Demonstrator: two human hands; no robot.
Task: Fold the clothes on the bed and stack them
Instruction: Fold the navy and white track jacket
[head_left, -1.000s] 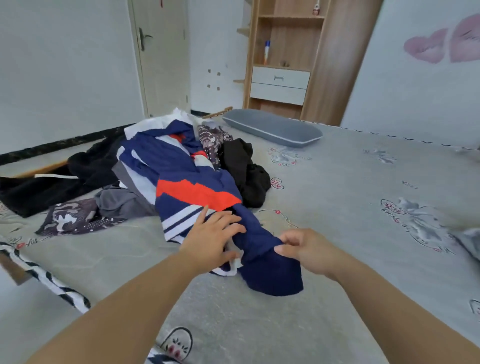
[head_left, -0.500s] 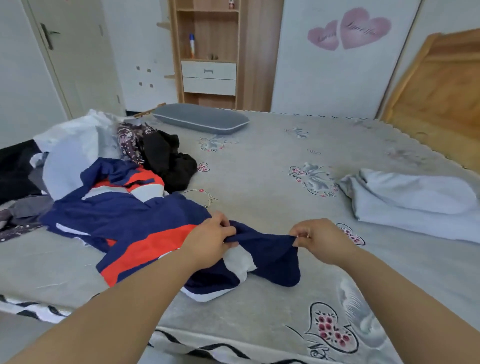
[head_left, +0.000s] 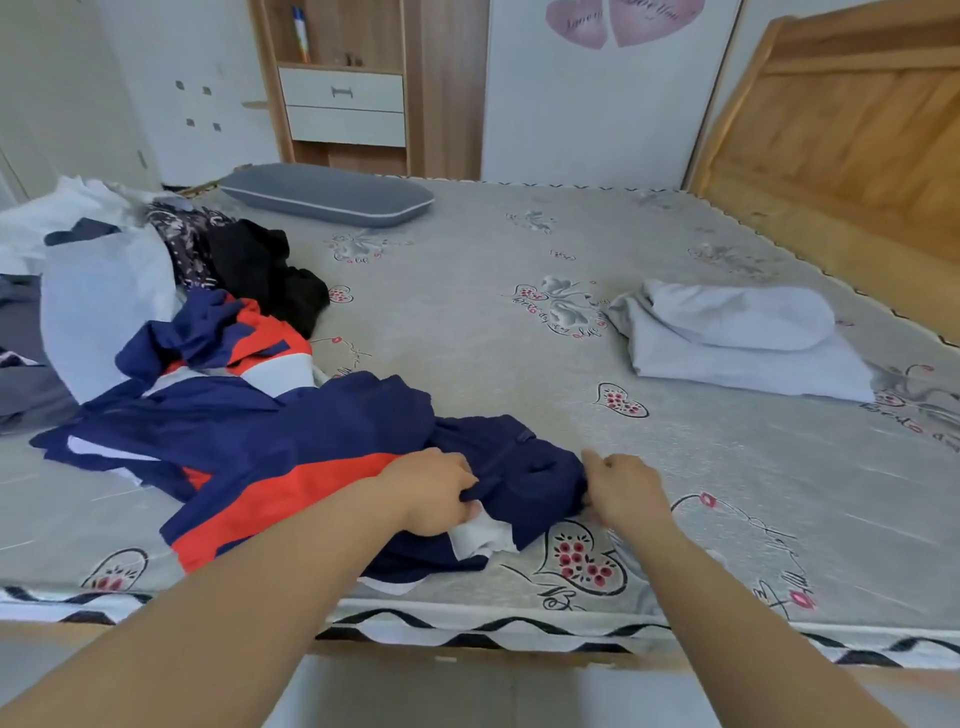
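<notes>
The bed (head_left: 519, 322), under a grey printed cover, carries everything. Along its left edge lies the unfolded pile of clothes (head_left: 104, 291): white, grey, patterned and black pieces heaped together. Toward the right edge, well apart from the pile, sits a pale folded garment (head_left: 727, 338), seemingly the start of the stack. A grey pillow (head_left: 332, 195) lies at the far edge.

The navy, red and white jacket (head_left: 244, 441) lies spread near the front edge, its long axis running from the pile at the left toward the middle of the front edge, where a navy end points right and finishes between the two hands. The left hand (head_left: 436, 491) grips the fabric there with fingers curled into it. The right hand (head_left: 623, 488) sits just right of that end, touching its edge; the fingers look bent down onto the cloth, though whether they pinch it cannot be told.

Both hands are at the same end, so most of the jacket trails away leftward from them; drawing it rightward onto bare cover would likely flatten it for folding.
</notes>
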